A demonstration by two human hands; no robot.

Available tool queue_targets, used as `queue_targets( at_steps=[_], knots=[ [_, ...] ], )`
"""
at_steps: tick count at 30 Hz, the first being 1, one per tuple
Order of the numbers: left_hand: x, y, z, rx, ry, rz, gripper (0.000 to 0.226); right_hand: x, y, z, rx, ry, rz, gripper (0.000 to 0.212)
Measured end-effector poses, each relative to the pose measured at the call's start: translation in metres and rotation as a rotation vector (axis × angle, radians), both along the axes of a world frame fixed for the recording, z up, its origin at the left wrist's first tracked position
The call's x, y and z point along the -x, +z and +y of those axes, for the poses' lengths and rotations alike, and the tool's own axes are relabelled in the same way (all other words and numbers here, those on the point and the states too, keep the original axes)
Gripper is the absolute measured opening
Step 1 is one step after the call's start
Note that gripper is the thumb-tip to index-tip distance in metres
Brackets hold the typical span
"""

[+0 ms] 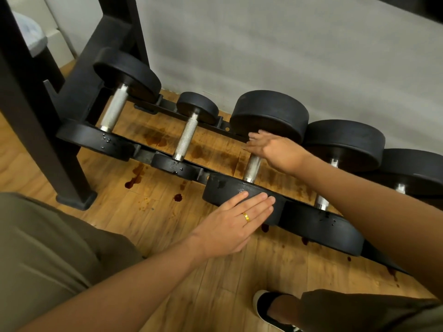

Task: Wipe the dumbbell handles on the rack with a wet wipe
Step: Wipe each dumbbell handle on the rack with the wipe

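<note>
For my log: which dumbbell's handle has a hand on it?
The third dumbbell from the left: only its handle lies under the right hand.

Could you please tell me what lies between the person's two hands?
In the head view, the exposed steel handle and the top of the front weight head lie between the right hand and the left hand.

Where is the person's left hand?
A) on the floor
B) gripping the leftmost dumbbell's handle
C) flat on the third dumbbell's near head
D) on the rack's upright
C: the left hand, fingers straight, lies flat on the near head of the third dumbbell from the left.
</note>
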State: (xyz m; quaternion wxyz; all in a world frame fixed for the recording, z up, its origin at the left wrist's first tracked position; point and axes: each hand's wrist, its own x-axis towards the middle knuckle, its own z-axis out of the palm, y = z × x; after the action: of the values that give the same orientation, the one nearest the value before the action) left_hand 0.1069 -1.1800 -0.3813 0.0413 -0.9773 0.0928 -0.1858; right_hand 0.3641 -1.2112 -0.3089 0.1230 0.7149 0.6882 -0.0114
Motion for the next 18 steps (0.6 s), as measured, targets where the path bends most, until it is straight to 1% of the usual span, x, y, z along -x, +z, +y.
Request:
queue_targets(
  at_steps=[2,4,5,7,9,11,13,16,18],
  knots=[
    [0.000,0.000,0.000,-0.005,-0.001,0.002,0.066,0.010,-0.011,-0.006,0.018,0.050,0.029,0.061],
    [-0.001,0.000,0.000,-0.009,-0.002,0.002,0.066,0.024,-0.017,-0.016,0.119,0.188,0.079,0.051],
    [-0.001,0.000,0.000,-0.010,-0.003,0.005,0.066,0.028,-0.018,-0.018,0.173,0.222,0.112,0.048],
    [-0.001,0.000,0.000,-0.010,-0.003,0.008,0.068,0.023,-0.014,-0.015,0.219,0.265,0.115,0.048],
    [-0.001,0.001,0.000,-0.007,-0.002,0.009,0.069,0.014,-0.014,-0.008,0.212,0.205,0.077,0.053],
    [0.000,0.001,0.001,-0.002,-0.005,0.009,0.068,0.004,-0.010,-0.003,0.140,0.082,0.056,0.062],
    [0.000,0.001,0.001,-0.005,-0.004,0.012,0.067,0.000,-0.007,0.001,0.100,0.012,0.051,0.069],
    [0.000,0.001,0.001,-0.011,-0.002,0.012,0.067,0.013,-0.005,0.002,0.104,0.020,0.007,0.067],
    [0.000,0.001,0.001,-0.006,-0.002,0.009,0.067,0.027,-0.007,-0.004,0.153,0.122,0.026,0.059]
  ],
)
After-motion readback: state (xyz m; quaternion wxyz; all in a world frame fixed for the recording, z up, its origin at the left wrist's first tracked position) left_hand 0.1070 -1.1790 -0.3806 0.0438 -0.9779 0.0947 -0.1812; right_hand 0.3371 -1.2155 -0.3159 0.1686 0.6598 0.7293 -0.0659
